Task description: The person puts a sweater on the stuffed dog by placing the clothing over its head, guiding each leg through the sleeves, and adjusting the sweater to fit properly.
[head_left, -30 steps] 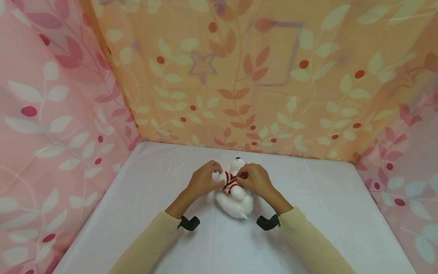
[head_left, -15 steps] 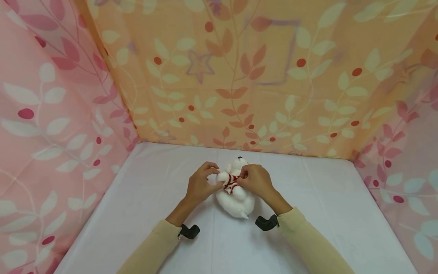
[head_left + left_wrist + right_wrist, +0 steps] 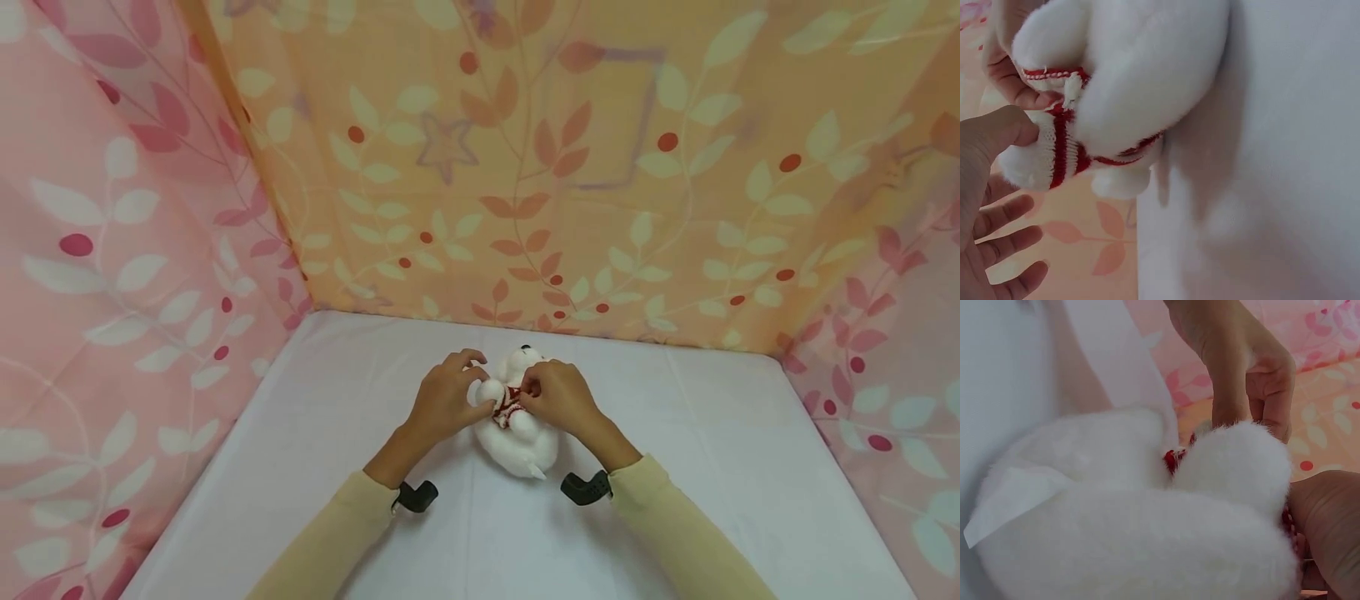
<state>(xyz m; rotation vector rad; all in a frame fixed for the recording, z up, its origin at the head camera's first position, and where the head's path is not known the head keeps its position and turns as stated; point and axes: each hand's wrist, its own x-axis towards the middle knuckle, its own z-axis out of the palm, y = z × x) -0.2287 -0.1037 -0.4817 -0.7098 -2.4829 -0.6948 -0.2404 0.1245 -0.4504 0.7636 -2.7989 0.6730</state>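
Note:
A white plush toy [image 3: 516,450] lies on its back on the white table, its dark nose toward the back wall. It wears a red-and-white knitted sweater [image 3: 1060,149]. My left hand [image 3: 444,402] is at the toy's left side, the thumb [image 3: 1013,128] on its sleeved arm and the other fingers spread behind it. My right hand [image 3: 562,396] pinches the sweater at the chest with curled fingers. In the right wrist view the toy's fluffy body [image 3: 1129,544] hides much of the sweater and the right fingertips. A white tag [image 3: 1019,497] sticks out at its bottom.
The white-covered table [image 3: 360,367] meets an orange leaf-patterned cloth wall [image 3: 450,192] at the back. Pink patterned cloth [image 3: 165,275] hangs on the left, with a similar one [image 3: 892,392] on the right. Dark wrist devices [image 3: 585,488] sit under both wrists.
The left fingers have loosened and shifted slightly around the toy's arm, which shows more white now. The right hand stays at the sweater's front; the toy has barely moved.

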